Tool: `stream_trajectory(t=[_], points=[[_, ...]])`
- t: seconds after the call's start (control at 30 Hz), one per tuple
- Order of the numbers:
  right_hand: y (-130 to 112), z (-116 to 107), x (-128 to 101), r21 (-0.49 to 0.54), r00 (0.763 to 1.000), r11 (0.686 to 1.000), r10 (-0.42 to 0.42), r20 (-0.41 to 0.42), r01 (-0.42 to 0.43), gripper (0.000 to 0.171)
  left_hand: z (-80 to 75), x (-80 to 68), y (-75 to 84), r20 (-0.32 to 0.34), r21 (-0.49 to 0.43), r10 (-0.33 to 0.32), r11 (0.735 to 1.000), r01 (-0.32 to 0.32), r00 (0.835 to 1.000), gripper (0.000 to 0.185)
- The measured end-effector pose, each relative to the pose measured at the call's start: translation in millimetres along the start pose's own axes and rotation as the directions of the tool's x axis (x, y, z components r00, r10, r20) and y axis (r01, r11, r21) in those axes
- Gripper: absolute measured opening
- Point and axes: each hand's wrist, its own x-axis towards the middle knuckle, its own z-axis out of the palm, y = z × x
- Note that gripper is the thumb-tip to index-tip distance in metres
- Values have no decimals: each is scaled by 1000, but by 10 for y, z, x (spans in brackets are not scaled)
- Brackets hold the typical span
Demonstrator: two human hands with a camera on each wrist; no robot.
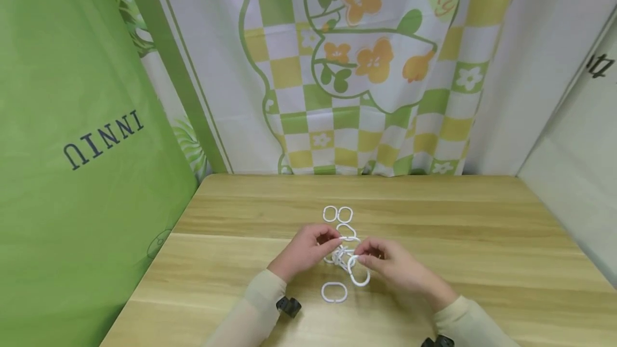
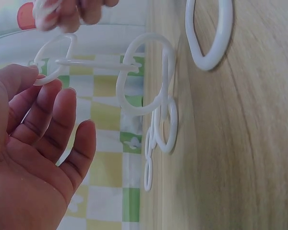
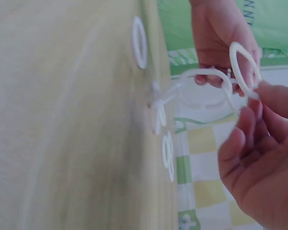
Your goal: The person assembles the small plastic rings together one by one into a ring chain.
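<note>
1. Nearest the camera, a single white oval plastic ring [image 1: 334,292] lies loose on the wooden table [image 1: 482,240], toward its near edge and unlinked.
2. The left hand [image 1: 308,248] pinches one end of a chain of white plastic rings [image 1: 344,256] with thumb and fingertips, lifted just off the surface.
3. The right hand [image 1: 392,264] pinches another ring of the same chain, fingers curled round it.
4. Judging by the layout, several rings are already joined; the loose one and a pair of white rings [image 1: 337,214] toward the far edge look unjoined.
5. Behind the table hang a green curtain [image 1: 72,122] and a checked flower-print curtain [image 1: 356,68].
</note>
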Motion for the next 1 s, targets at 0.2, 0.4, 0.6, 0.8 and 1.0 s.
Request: stream_trajectory(t=[0.2,0.4,0.6,0.8,1.0], points=[[-53,-54,78,82,972,993,99,-212,-83,21,23,-8,55,12,-5,26,1000,-26,1000,14],[-29,-11,136,155,930,979,179,-321,-134,21,45,-17,79,17,15,34,999,-34,999,13],[-14,24,165,162,907,976,195,-373,-143,21,65,-13,82,12,26,51,998,-51,999,14],[-12,52,172,189,893,969,223,-390,-159,19,77,-17,73,14,40,60,997,-61,998,12],[-2,59,185,176,880,971,221,-421,-159,18,71,-14,99,10,55,60,997,-61,998,12]])
